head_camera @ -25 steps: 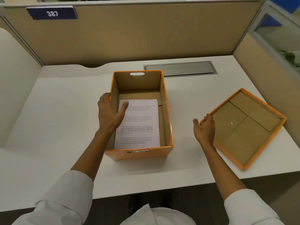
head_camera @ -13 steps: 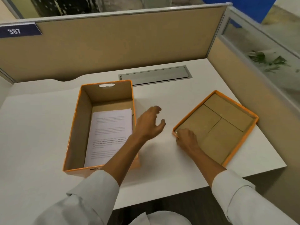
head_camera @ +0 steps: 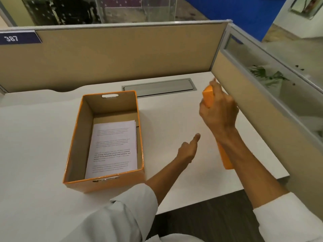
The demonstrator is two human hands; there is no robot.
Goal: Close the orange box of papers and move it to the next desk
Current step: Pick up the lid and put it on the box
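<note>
The orange box [head_camera: 104, 185] stands open on the white desk [head_camera: 35, 137], left of centre, with a stack of printed papers [head_camera: 112, 149] lying flat inside. My right hand [head_camera: 218, 112] grips the orange lid [head_camera: 208, 97] and holds it tipped up on edge, near the right partition; my arm hides most of the lid, with only its top end and lower corner showing. My left hand [head_camera: 187, 150] hovers above the desk between box and lid, fingers apart, holding nothing.
Beige partitions [head_camera: 122, 55] wall the desk at the back and right [head_camera: 253, 119]. A grey cable hatch [head_camera: 159, 86] sits flush in the desk behind the box. The desk's front edge runs beneath my forearms, with dark floor below.
My right hand has taken hold of the lid and lifted it from flat on the desk up on edge. My left hand moved away from the box toward the right.
</note>
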